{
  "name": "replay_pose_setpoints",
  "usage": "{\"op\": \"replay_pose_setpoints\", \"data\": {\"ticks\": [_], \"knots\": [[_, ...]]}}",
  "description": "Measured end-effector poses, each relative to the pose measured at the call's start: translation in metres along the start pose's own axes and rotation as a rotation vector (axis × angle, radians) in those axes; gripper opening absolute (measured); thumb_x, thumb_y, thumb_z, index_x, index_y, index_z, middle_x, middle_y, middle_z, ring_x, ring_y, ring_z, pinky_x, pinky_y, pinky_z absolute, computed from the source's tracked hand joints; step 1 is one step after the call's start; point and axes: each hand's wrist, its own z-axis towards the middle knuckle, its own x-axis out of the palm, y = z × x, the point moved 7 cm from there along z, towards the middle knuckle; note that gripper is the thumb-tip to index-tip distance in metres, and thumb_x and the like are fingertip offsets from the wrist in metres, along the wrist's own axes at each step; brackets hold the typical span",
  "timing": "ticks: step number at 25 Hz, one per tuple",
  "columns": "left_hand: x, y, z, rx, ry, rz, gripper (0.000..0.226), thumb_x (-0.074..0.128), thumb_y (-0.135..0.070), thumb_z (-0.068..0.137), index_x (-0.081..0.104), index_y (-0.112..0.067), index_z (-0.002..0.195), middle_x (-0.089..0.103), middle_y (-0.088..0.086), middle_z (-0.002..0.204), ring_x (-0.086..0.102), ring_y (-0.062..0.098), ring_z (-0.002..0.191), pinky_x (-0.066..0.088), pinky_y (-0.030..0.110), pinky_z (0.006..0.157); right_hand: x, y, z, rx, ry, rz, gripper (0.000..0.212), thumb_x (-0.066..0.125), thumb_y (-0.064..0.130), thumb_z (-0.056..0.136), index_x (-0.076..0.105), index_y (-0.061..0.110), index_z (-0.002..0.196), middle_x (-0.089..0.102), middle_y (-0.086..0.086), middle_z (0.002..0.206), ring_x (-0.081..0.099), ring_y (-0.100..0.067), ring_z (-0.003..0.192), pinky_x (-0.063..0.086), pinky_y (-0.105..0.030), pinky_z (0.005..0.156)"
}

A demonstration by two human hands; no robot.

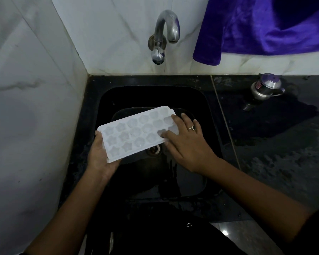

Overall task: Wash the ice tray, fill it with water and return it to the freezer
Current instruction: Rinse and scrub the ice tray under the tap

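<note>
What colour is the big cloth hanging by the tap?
The soft hanging cloth is deep purple-blue, seen in the head view.

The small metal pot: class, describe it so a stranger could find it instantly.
Start at the black sink under the tap. Move right along the dark countertop. The small metal pot stands there alone, shiny silver, below the hanging purple cloth.

purple cloth [265,28] cut off at top and right edges, ice tray [136,131] right end under right hand [184,144]
</note>
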Motion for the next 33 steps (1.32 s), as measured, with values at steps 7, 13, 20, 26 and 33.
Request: {"op": "replay_pose_setpoints", "data": {"ticks": [7, 13, 20, 26, 33], "knots": [[-0.007, -0.007, 0.004, -0.021, -0.001, -0.011, 0.065, 0.030, -0.056, 0.108, 0.084, -0.019, 0.105, 0.075, 0.011, 0.124, 0.077, 0.028, 0.105, 0.065, 0.041, 0.074, 0.004, 0.010, 0.002, -0.015, 0.015, -0.004, 0.045, 0.030, 0.049, 0.106, 0.049, 0.033, 0.143, 0.020, -0.014, 0.167, 0.010, -0.040, 0.156, 0.014, -0.066, 0.122], [-0.009, -0.006, 0.012, -0.035, 0.007, -0.019, 0.065, 0.029, -0.057, 0.108, 0.079, -0.017, 0.117, 0.073, 0.012, 0.129, 0.075, 0.028, 0.108, 0.065, 0.041, 0.075, 0.005, 0.016, 0.005, -0.008, 0.036, -0.019, 0.049, 0.026, 0.051, 0.104, 0.050, 0.029, 0.141, 0.018, -0.014, 0.168, 0.007, -0.039, 0.157, 0.013, -0.067, 0.122], [-0.006, -0.004, 0.017, -0.036, 0.039, 0.002, 0.064, 0.028, -0.057, 0.108, 0.058, -0.013, 0.144, 0.069, 0.013, 0.136, 0.073, 0.029, 0.114, 0.065, 0.041, 0.078, 0.006, 0.016, 0.009, 0.009, 0.021, -0.030, 0.047, 0.028, 0.051, 0.104, 0.051, 0.027, 0.138, 0.021, -0.015, 0.167, 0.011, -0.039, 0.156, 0.016, -0.067, 0.121], [-0.001, -0.001, 0.017, -0.042, 0.029, -0.012, 0.065, 0.028, -0.056, 0.108, 0.078, -0.016, 0.122, 0.073, 0.012, 0.129, 0.075, 0.028, 0.108, 0.065, 0.041, 0.074, 0.002, 0.011, 0.013, 0.050, 0.013, -0.026, 0.045, 0.029, 0.050, 0.104, 0.054, 0.026, 0.133, 0.022, -0.016, 0.166, 0.012, -0.041, 0.155, 0.018, -0.069, 0.120], [0.002, 0.005, 0.016, -0.050, 0.056, 0.003, 0.065, 0.027, -0.056, 0.108, 0.073, -0.014, 0.127, 0.075, 0.011, 0.126, 0.076, 0.027, 0.105, 0.065, 0.040, 0.073, 0.001, 0.005, 0.012, 0.073, 0.001, -0.010, 0.046, 0.029, 0.050, 0.103, 0.056, 0.027, 0.132, 0.023, -0.016, 0.166, 0.014, -0.041, 0.155, 0.019, -0.069, 0.119]]}}
